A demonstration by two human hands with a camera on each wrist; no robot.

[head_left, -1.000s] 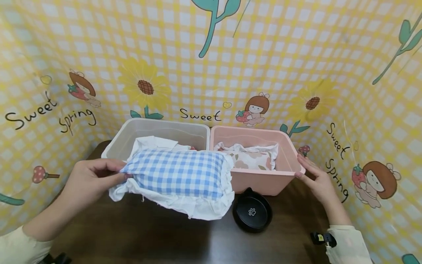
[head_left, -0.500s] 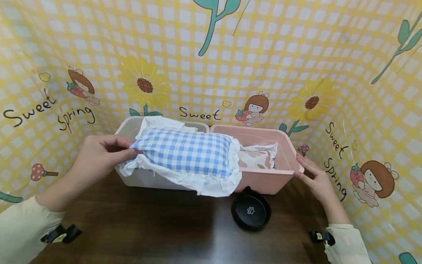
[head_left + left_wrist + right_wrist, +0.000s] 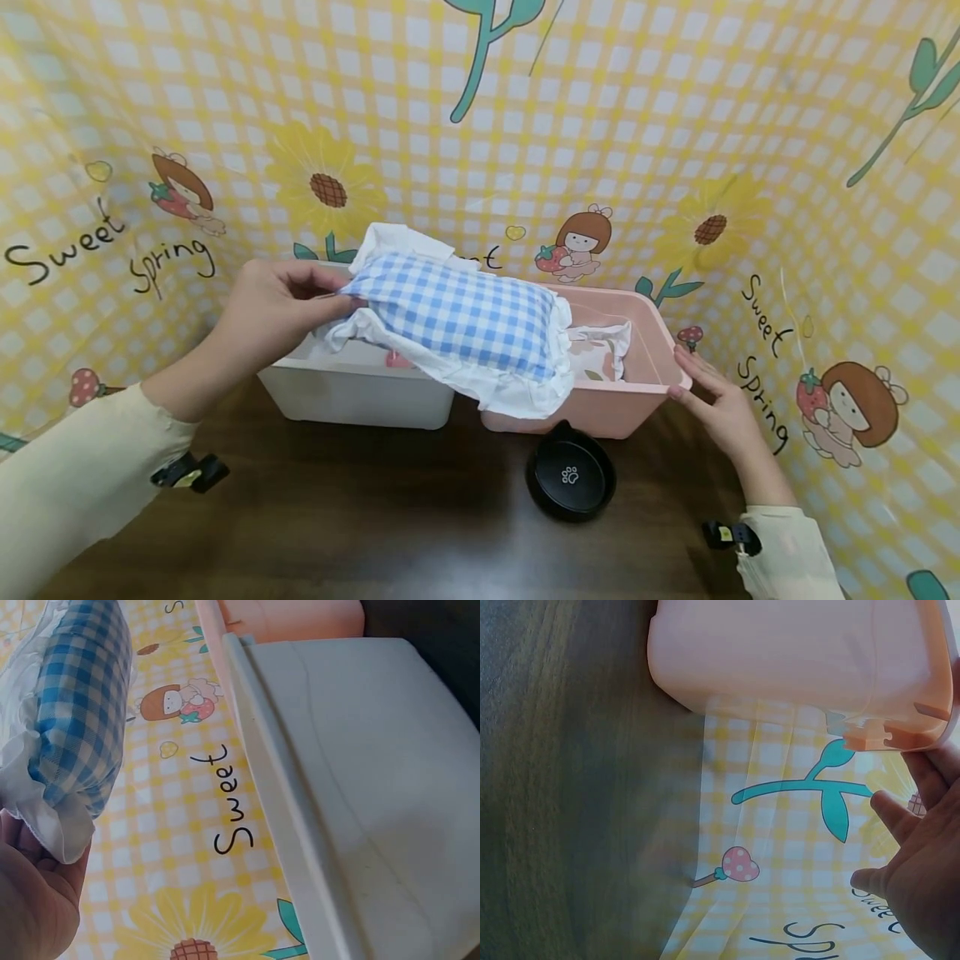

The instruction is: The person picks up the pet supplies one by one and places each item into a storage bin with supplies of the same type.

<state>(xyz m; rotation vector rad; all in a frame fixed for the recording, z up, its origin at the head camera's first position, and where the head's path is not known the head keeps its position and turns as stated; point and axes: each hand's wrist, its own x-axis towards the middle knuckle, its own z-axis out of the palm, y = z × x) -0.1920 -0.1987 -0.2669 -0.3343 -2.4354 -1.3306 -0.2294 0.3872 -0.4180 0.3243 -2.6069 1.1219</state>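
Observation:
My left hand [image 3: 262, 317] pinches one end of a small blue-and-white gingham pillow [image 3: 457, 308] with a white ruffled edge. Held up lengthwise, the pillow overlaps both bins in the head view. In the left wrist view the pillow [image 3: 82, 697] rises from the fingers, beside the pale bin's rim. With fingers fairly straight, my right hand [image 3: 723, 412] touches the right front corner of the pink bin [image 3: 607, 412]. A white floral-print cloth item [image 3: 592, 358] lies in that bin, partly hidden by the pillow. Behind the left hand stands the whitish bin [image 3: 360, 396], with something pink-red [image 3: 397, 359] inside.
A black round dish [image 3: 572, 475] with a paw print sits in front of the pink bin on the dark wooden table [image 3: 360, 517]. Yellow checked fabric [image 3: 450, 183] with printed flowers and girls surrounds the table at the back and sides.
My left hand has carried the pillow away from me and to the right, from low before the bins to across their tops. My right hand has stayed at the pink bin's corner.

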